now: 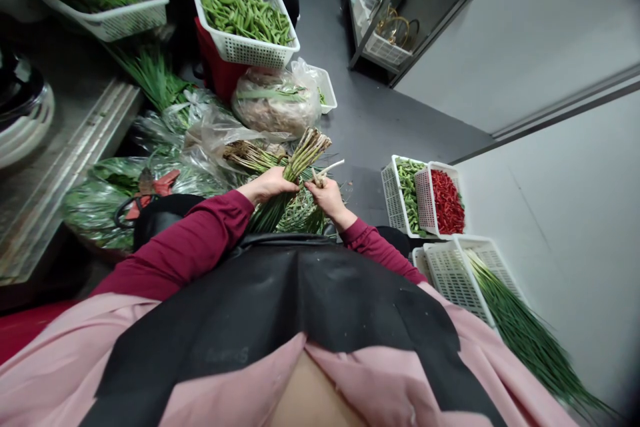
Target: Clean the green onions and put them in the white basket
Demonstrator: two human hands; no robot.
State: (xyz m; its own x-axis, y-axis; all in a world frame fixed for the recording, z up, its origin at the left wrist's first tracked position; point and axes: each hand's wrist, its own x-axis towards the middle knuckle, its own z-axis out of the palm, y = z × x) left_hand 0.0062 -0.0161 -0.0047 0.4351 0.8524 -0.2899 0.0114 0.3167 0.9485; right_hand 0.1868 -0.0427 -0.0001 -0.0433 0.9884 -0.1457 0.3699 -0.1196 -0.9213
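My left hand [273, 184] is wrapped round a bunch of scallions [306, 151], whose pale root ends point up and away while the green leaves hang down towards my lap. Just right of the bunch, my right hand [330, 200] pinches a few white scallion stalks [327, 172] between thumb and fingers. Behind my hands lies another pile of scallions [243, 153] with brown, soil-covered roots. Loose leaves and trimmings [297, 212] are below my hands, partly hidden by them and by my black apron [300, 293].
A basket of green peppers [230, 47] stands ahead, near another person. A plastic bag [275, 107] lies before it. Red-handled scissors [150, 193] rest on bagged greens at left. To the right are a basket of red chillies [425, 203] and a basket with long scallions [530, 327].
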